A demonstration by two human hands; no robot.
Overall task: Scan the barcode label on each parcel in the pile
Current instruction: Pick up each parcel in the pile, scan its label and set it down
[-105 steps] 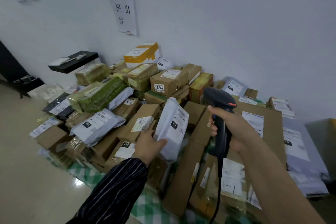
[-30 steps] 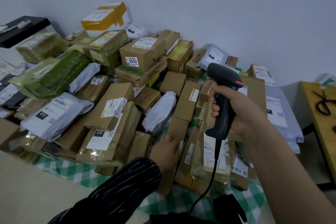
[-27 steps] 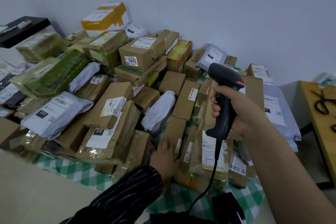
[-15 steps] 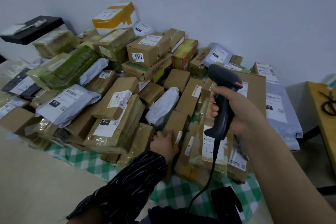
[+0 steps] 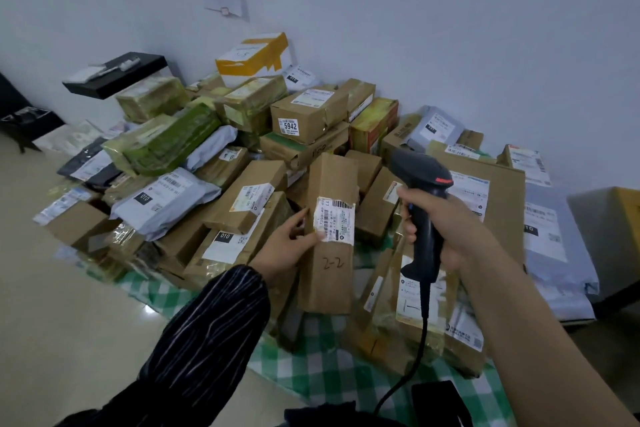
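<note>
A pile (image 5: pixel 304 135) of parcels on a green checked cloth (image 5: pixel 322 367) against a white wall (image 5: pixel 450 28).
At its near edge the left hand (image 5: pixel 289 246) pinches a tall box (image 5: pixel 329 281) upright, thumb on the label (image 5: pixel 334 220) — just right, the right hand (image 5: pixel 446 222) wraps the scanner (image 5: pixel 420 172).

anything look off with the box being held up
Yes: the label on the tall brown box held by the left hand looks wrinkled and ragged along its top edge, and the thumb covers its lower left corner.
</note>
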